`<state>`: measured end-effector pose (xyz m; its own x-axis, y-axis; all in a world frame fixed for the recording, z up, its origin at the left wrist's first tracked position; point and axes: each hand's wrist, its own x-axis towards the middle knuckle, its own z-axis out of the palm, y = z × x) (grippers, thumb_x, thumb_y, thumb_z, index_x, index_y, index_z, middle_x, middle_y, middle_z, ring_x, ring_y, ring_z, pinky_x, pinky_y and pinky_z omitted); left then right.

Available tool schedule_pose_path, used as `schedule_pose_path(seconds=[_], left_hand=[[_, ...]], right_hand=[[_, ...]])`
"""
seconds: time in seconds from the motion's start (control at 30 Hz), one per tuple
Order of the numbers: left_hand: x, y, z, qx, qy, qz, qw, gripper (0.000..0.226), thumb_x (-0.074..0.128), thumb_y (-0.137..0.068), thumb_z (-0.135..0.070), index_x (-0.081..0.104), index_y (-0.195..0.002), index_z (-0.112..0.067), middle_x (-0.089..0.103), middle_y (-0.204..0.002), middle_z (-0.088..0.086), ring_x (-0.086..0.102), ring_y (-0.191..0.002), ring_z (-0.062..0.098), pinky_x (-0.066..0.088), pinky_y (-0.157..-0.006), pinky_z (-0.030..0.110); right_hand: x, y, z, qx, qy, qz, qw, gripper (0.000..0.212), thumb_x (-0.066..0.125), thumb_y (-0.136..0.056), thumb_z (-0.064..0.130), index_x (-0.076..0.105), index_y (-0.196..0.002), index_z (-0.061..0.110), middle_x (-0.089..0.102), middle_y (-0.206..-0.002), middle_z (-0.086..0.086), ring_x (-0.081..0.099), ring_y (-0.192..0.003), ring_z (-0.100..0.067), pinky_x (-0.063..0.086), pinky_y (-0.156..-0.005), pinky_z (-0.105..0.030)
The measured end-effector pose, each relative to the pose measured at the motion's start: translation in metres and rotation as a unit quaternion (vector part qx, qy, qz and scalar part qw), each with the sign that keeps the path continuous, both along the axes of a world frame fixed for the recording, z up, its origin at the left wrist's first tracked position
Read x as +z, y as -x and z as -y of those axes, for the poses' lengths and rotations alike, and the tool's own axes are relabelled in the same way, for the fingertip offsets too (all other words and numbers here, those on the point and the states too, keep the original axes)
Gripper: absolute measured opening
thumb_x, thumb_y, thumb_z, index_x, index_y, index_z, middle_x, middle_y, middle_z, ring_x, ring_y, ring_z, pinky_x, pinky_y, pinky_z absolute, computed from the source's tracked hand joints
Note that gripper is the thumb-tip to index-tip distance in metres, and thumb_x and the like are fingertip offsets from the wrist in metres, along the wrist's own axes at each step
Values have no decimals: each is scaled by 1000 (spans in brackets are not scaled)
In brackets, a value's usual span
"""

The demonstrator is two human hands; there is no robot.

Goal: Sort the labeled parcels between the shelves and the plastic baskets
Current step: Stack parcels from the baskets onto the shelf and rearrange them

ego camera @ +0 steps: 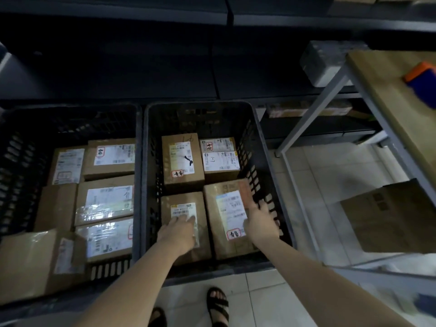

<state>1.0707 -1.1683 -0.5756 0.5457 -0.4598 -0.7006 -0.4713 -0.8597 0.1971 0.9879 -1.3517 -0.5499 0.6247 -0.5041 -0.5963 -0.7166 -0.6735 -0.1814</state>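
Left grip (177,231) laid flat, open, on near-left parcel (181,204); right grip (260,223) at edge of near-right parcel (226,208), hold unclear. Edge shd be hooked under before lift.

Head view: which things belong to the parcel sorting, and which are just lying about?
Job: left hand on near-left parcel; right hand at near-right parcel; rear-left parcel; rear-right parcel; middle basket; left basket; left-basket parcels; shelf frame.
Lying about: orange-and-blue object on the shelf board; sandals.
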Motion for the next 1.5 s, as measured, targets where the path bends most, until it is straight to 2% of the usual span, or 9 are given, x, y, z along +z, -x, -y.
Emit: schedule_pose_path(seconds=[0.1, 0.2, 0.37, 0.53, 0.7, 0.9, 1.07, 1.2, 1.5], left_hand=[[-12, 5, 2, -67, -32, -30, 997, 76, 52, -93, -26, 4, -152, -24, -1, -160, 4, 0, -147, 29, 17, -115, 47], [-26, 11, 4, -126, -64, -31, 990, 98, 66, -84, -31, -4, -152, -23, -13, -159, 6, -9, -146, 32, 10, -116, 49], [-55, 13, 9, -156, -90, -12, 984, 113, 69, -81, -32, -20, -148, -20, -32, -153, 8, -21, -142, 38, 7, -115, 55], [-65, -7, 11, -158, -67, 28, 985, 106, 64, -86, -22, -23, -147, -16, -34, -152, 6, -19, -143, 37, 23, -113, 50], [-52, -38, 16, -117, -57, 23, 991, 101, 66, -83, -12, -7, -151, -19, -18, -158, 7, 0, -146, 34, 27, -114, 46], [5, -38, -4, -59, 12, 88, 994, 66, 51, -90, -17, 22, -149, -24, 30, -148, 5, 29, -135, 25, 39, -99, 41], [97, -42, -54, -2, 44, 201, 979, 40, 44, -94, -24, 43, -133, -18, 50, -126, 5, 45, -119, 24, 45, -85, 38], [179, -34, -123, 60, 31, 287, 955, 33, 44, -95, -27, 44, -126, -18, 52, -124, 5, 48, -118, 25, 43, -86, 36], [356, 106, -398, 186, -79, 430, 880, 24, 40, -97, -29, 46, -118, -20, 55, -119, 2, 51, -114, 24, 40, -82, 36]], right_hand=[[-13, 2, -7, 166, 46, -145, 974, 70, 53, -93, 38, 14, -151, 36, 15, -156, -11, 27, -137, -36, 28, -106, -53], [-27, -2, -9, 267, 83, -212, 936, 85, 65, -87, 37, 10, -152, 32, 14, -156, -17, 25, -138, -37, 37, -98, -44], [-61, -9, 0, 363, 77, -214, 903, 115, 73, -83, 29, -19, -151, 30, -26, -154, -27, -11, -144, -47, 16, -114, -58], [-76, -18, 7, 382, 101, -180, 901, 113, 70, -86, 30, -23, -150, 28, -28, -153, -25, -10, -142, -53, 33, -106, -59], [-69, -40, 8, 403, 107, -149, 897, 88, 57, -94, 29, -7, -154, 22, -7, -157, -27, 14, -140, -50, 43, -100, -53], [-16, -68, 8, 483, 85, -153, 858, 50, 49, -96, 28, 37, -143, 23, 34, -142, -13, 41, -125, -36, 40, -96, -47], [60, -103, -54, 539, 113, -7, 834, 46, 44, -99, 31, 36, -144, 19, 44, -137, -12, 48, -120, -35, 44, -85, -44], [139, -124, -129, 565, 131, 155, 800, 43, 45, -98, 38, 43, -136, 17, 50, -131, -10, 48, -119, -33, 41, -92, -42], [296, -69, -399, 664, 110, 380, 634, 38, 44, -96, 36, 48, -130, 20, 52, -129, -6, 47, -119, -30, 39, -92, -38]])
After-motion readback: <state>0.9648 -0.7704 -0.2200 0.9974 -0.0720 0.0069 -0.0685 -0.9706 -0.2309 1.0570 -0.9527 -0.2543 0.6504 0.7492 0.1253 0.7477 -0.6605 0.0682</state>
